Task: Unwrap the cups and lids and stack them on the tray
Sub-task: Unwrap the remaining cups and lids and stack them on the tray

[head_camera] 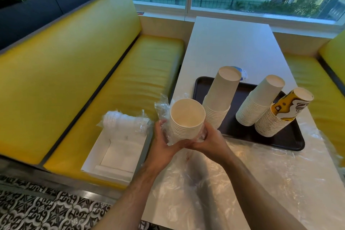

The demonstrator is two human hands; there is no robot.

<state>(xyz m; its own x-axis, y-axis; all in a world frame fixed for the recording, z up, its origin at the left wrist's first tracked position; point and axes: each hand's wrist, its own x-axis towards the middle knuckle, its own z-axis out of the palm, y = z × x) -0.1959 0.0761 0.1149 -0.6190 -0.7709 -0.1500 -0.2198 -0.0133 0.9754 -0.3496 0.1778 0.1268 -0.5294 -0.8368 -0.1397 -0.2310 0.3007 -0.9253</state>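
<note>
Both hands hold a short stack of white paper cups [187, 117] above the near left edge of the white table [233, 46], mouths facing the camera. The left hand [164, 143] curls round the lower left side of the stack and grips the clear plastic wrap [162, 107] bunched there; the wrap is peeled back along the left side and bottom, leaving the upper rims bare. The right hand [209, 140] curls round the lower right side, fingers closed on cups and wrap together. A dark tray [280, 140] lies on the table just beyond the hands. Three upside-down stacks stand on it: a tall white stack [222, 95] at the left, a second white stack [259, 101] in the middle, and a stack topped by a yellow-patterned cup [287, 107] at the right. Loose clear plastic sheeting [252, 183] covers the near part of the table under the forearms. On the yellow bench [112, 89] to the left sits an open white box [115, 157], with a wrapped bundle of white lids [125, 122] resting on its far edge.
</note>
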